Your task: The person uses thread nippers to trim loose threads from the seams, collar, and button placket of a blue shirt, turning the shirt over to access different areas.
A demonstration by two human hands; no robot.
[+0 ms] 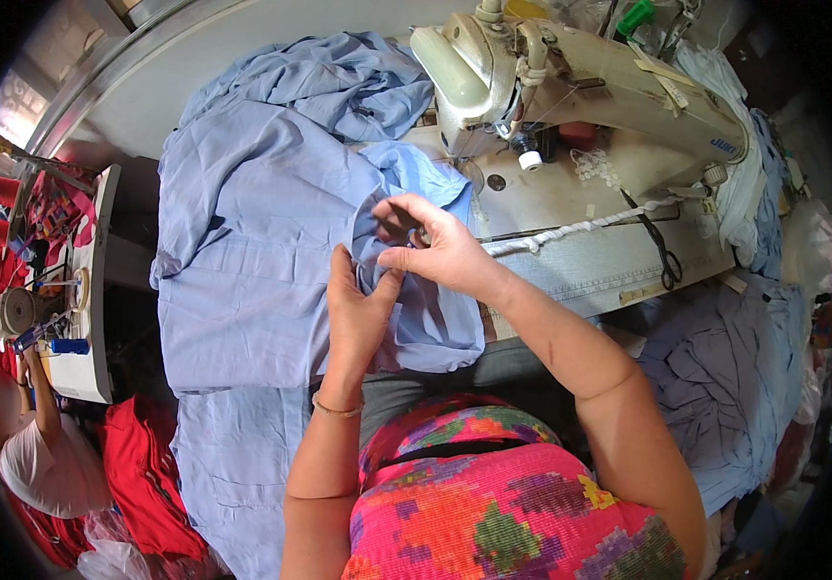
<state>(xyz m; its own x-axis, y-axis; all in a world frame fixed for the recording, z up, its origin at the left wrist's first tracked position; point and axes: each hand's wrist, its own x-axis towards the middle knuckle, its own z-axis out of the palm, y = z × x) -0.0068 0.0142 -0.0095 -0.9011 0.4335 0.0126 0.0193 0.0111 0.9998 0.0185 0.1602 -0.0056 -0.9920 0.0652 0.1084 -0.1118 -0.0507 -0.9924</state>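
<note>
Both hands meet over a fold of the blue garment [261, 242] at the front edge of the sewing table [570, 261]. The left hand [358, 309] lies flat on the cloth with fingers pointing away from the person, its fingertips pressing the bunched fold; a thin bracelet [336, 410] circles that wrist. The right hand [435, 246] curls in from the right, thumb and fingertips pinched on the same fold of cloth, so the 2 hands touch. The garment is spread over the left part of the table, its long axis running from the far edge toward the person, its near end hanging over the table edge by the person's lap. More blue cloth [329, 82] is heaped behind it. The cream sewing machine [570, 87] stands just right of the hands, with black scissors [662, 256] lying on the table near its right end. At far left another person's arm [43, 406] reaches toward a second table [97, 290] bearing red thread spools [0, 208]
</note>
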